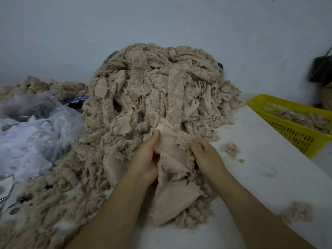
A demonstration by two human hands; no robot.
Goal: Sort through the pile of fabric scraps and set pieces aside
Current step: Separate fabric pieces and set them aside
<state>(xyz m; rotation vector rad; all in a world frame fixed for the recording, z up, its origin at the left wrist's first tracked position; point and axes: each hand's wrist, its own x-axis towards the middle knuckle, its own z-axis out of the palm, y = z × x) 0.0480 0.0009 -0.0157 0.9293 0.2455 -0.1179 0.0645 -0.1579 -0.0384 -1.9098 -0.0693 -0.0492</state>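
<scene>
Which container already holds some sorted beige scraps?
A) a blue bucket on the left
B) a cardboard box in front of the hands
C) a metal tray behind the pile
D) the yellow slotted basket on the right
D: the yellow basket at the right edge of the table has fuzzy beige scraps lying inside it.

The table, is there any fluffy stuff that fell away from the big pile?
Yes. Two small tufts lie apart from the pile on the white table: one near the yellow basket, another by the right forearm.
</scene>
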